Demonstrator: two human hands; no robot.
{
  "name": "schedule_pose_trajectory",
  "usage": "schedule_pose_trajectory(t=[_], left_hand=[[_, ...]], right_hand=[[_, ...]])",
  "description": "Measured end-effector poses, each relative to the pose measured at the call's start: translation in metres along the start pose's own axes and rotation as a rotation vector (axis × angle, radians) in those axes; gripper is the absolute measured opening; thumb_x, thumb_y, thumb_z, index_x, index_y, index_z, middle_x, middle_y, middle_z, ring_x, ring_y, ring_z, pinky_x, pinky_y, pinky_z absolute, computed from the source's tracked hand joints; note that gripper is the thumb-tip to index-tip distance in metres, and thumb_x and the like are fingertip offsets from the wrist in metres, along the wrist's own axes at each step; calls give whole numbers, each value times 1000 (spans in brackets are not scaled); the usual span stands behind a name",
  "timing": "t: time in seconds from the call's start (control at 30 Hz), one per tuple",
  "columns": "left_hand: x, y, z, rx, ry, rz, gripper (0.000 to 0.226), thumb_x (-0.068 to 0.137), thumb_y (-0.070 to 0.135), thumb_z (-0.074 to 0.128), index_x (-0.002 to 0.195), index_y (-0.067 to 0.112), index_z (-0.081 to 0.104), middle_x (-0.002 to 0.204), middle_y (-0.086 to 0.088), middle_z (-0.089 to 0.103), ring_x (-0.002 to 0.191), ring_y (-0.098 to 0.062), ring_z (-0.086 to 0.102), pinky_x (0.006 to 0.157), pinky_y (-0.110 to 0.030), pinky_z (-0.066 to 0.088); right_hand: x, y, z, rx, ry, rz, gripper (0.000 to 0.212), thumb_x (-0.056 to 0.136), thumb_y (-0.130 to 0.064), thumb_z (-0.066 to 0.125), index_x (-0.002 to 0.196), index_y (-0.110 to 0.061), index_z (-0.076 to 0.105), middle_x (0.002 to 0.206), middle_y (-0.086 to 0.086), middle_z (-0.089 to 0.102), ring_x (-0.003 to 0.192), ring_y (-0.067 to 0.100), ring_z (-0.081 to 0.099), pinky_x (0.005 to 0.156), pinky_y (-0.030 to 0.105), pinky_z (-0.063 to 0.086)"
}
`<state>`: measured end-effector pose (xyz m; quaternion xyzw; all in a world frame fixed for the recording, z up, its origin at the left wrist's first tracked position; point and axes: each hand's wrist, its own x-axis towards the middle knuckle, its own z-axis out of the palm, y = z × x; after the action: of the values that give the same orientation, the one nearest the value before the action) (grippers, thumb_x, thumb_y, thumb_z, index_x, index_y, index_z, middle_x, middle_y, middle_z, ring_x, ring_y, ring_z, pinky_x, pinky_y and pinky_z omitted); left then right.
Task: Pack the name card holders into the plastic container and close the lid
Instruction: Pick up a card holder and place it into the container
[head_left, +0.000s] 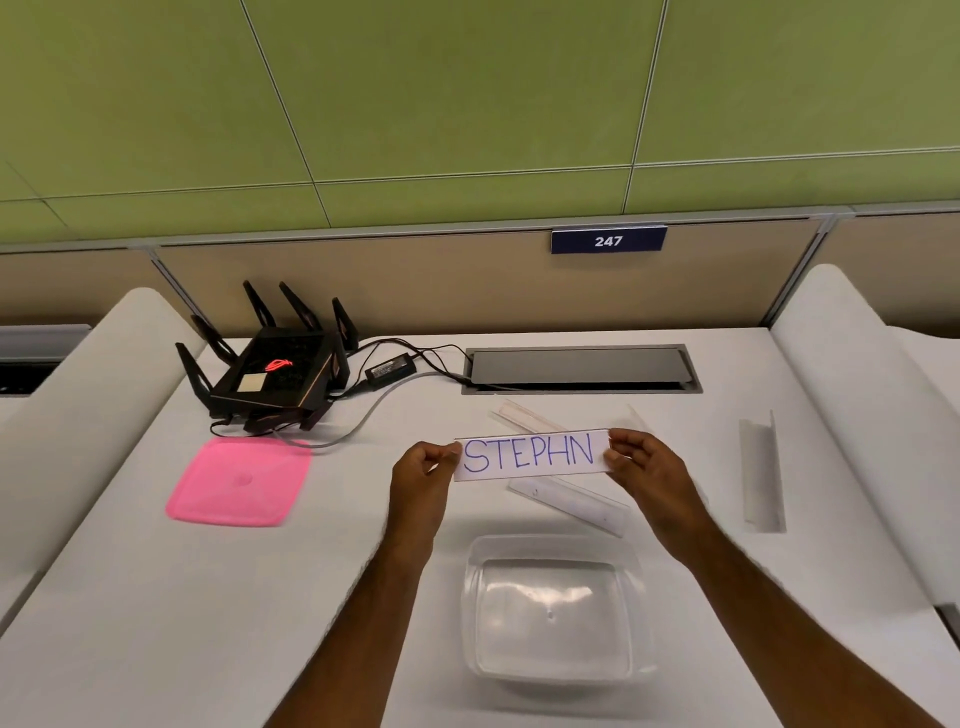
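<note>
We see a white desk (130, 597) running back to a beige partition (415, 280) that carries a blue plate (608, 240) reading 247. At the back left sits a black router (275, 376) with upright antennas, its cables trailing right toward a grey hatch (582, 369) set in the desktop. Near us, right of centre, a clear plastic container (550, 613) stands open with nothing inside that we can make out. Its pink lid (239, 483) lies flat well to the left, just in front of the router. We hold a name card holder (532, 454) lettered STEPHN level above the desk, beyond the container: our left hand (423, 475) pinches its left end and our right hand (641, 470) pinches its right end, fingers curled. Three more clear holders lie on the desk, one (761, 478) off to the right, one (571, 501) just below the lifted card, and one (524, 415) partly hidden behind it.
</note>
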<state>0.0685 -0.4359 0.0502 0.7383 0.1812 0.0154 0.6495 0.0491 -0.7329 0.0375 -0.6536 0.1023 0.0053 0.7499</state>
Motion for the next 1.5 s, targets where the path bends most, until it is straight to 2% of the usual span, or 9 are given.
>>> schedule_pose_trajectory(t=[0.13, 0.33, 0.5, 0.63, 0.77, 1.1, 1.27, 1.4, 1.5], left_hand=[[-6, 2, 2, -60, -12, 12, 16, 91, 28, 74, 97, 18, 64, 86, 10, 77, 83, -9, 74, 64, -15, 54], [-12, -6, 0, -53, -131, 32, 18, 95, 22, 68, 112, 27, 72, 106, 10, 76, 98, -3, 71, 80, -16, 53], [-16, -13, -4, 35, -187, 48, 18, 96, 25, 68, 112, 27, 75, 105, 15, 77, 99, 3, 69, 78, -6, 50], [-17, -20, -13, 116, -230, 39, 12, 93, 25, 70, 103, 27, 77, 101, 15, 78, 96, 0, 71, 81, -13, 51], [-18, -26, -19, 188, -295, 47, 5, 90, 26, 75, 94, 26, 78, 94, 11, 79, 91, -6, 73, 83, -21, 55], [-33, -40, -32, 440, -492, 203, 18, 84, 42, 79, 90, 26, 74, 91, 11, 77, 88, -8, 72, 83, -28, 56], [-38, -45, -32, 549, -551, 239, 18, 81, 46, 78, 85, 29, 73, 89, 16, 75, 88, -4, 70, 79, -23, 52], [-35, -51, -29, 616, -587, 297, 16, 83, 41, 79, 81, 28, 70, 88, 18, 72, 88, -4, 69, 76, -23, 51], [-33, -54, -27, 652, -602, 338, 14, 84, 36, 79, 79, 28, 69, 86, 19, 69, 86, -5, 67, 77, -27, 54]], right_hand=[[-6, -2, -10, -41, -82, -9, 32, 95, -17, 69, 127, -23, 66, 120, 4, 75, 114, 23, 70, 98, 33, 57], [-15, -7, -21, -142, -195, 15, 29, 98, -25, 66, 125, -34, 67, 123, -1, 73, 114, 21, 70, 95, 35, 58], [-25, -7, -29, -220, -202, 51, 23, 95, -22, 70, 115, -32, 70, 117, -4, 75, 109, 18, 72, 92, 32, 58], [-34, -6, -33, -362, -256, 58, 23, 91, -27, 74, 113, -29, 66, 110, -12, 76, 103, 7, 73, 79, 17, 57], [-41, 3, -37, -433, -309, 87, 25, 89, -25, 76, 111, -25, 63, 108, -14, 76, 101, 7, 73, 77, 17, 57], [-56, 14, -55, -645, -338, 57, 32, 80, -33, 84, 108, -28, 70, 104, -16, 76, 103, 4, 69, 84, 20, 56], [-62, 20, -59, -898, -360, -19, 36, 75, -43, 85, 106, -37, 68, 113, -18, 71, 106, 4, 62, 98, 27, 47], [-61, 29, -57, -1124, -332, -117, 41, 75, -48, 84, 112, -35, 72, 119, -21, 65, 113, 0, 50, 109, 31, 26], [-62, 35, -55, -1125, -304, -168, 36, 74, -44, 86, 106, -31, 75, 120, -16, 67, 118, 7, 56, 111, 37, 33]])
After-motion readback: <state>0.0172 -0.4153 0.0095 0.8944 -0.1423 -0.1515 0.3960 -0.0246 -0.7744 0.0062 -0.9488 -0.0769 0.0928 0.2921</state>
